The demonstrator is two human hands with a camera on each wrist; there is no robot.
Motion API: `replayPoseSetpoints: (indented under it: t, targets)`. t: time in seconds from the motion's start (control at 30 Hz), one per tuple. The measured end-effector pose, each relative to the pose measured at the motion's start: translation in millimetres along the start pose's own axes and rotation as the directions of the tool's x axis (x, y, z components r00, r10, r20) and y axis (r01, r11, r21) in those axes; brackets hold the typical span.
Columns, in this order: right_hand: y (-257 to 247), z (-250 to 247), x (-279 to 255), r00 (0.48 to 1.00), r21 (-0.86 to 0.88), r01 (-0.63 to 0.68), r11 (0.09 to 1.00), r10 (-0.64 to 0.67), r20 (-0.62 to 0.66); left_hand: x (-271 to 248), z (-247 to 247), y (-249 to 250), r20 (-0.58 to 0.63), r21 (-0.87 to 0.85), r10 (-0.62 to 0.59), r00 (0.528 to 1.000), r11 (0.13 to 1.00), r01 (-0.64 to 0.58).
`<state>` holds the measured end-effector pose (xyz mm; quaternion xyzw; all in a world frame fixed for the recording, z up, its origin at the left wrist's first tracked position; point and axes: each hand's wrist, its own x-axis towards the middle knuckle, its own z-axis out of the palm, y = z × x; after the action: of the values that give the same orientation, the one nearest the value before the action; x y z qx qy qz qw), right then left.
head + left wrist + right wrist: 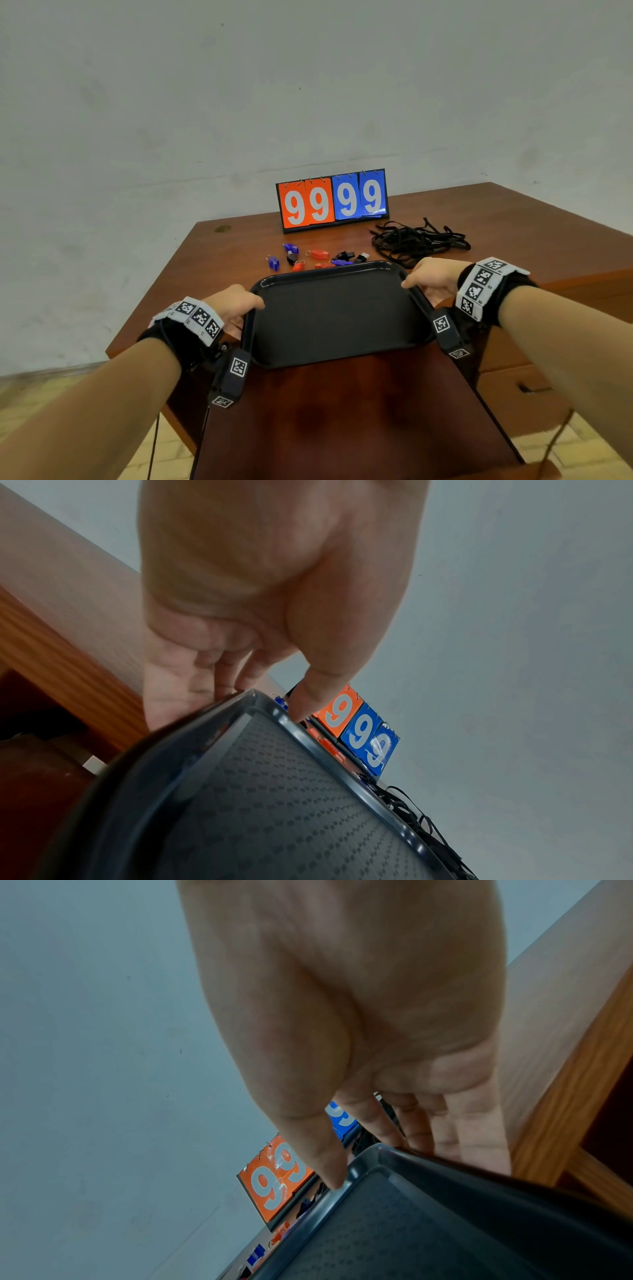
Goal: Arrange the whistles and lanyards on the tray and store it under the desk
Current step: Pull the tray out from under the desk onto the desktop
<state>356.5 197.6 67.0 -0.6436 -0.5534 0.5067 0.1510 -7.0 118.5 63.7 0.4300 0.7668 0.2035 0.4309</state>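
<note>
The black tray [335, 318] held nothing in it; its textured floor was bare in all three views, and it sat level between the two hands, its far rim over the near part of the wooden desk [219, 260] and its near end out over a dark brown surface below the desk edge; whether it rested on the desk or was lifted clear of it could not be told. The left hand [236, 303] gripped the tray's left rim near the far corner; in the left wrist view the thumb [308, 696] lay pressed on top of the rim while the fingers [226, 674] curled under the edge. The right hand [433, 275] gripped the right rim near its far corner in the same way; the right wrist view showed the thumb [329, 1161] on top of the rim and the fingers [421, 1123] wrapped beneath it.

The whistles [315, 257], blue, red and black, lay scattered on the desk just beyond the tray's far rim, none of them on the tray; the black lanyards [419, 240] lay in a tangled heap to the right of the whistles, near the right hand and also off the tray. A flip scoreboard [332, 200] stood upright behind the whistles, showing two orange nines and two blue nines.
</note>
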Motion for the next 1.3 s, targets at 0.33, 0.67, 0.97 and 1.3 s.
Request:
replayPoseSetpoints:
  t: [0.33,0.67,0.97,1.3]
  targets:
    - [-9.8,-8.3,39.0,0.998,-0.037,0.029,0.999,-0.031,-0.052,40.7,-4.4,15.1,-0.022,-0.007,0.016,1.000,1.000,-0.016]
    - [-9.8,-20.7,106.7,0.998,-0.241,0.051,0.969,-0.058,-0.024,69.1,-12.3,27.1,-0.011,-0.036,0.015,1.000,0.999,-0.016]
    - [-31.9,-11.6,95.9,0.998,-0.358,0.041,0.933,-0.058,-0.037,84.2,-16.8,32.0,-0.021,-0.039,0.000,1.000,0.999,-0.001]
    - [-31.6,-15.0,112.2,0.998,-0.399,0.037,0.916,-0.050,-0.023,95.4,-20.4,38.5,-0.014,0.024,-0.010,1.000,1.000,0.010]
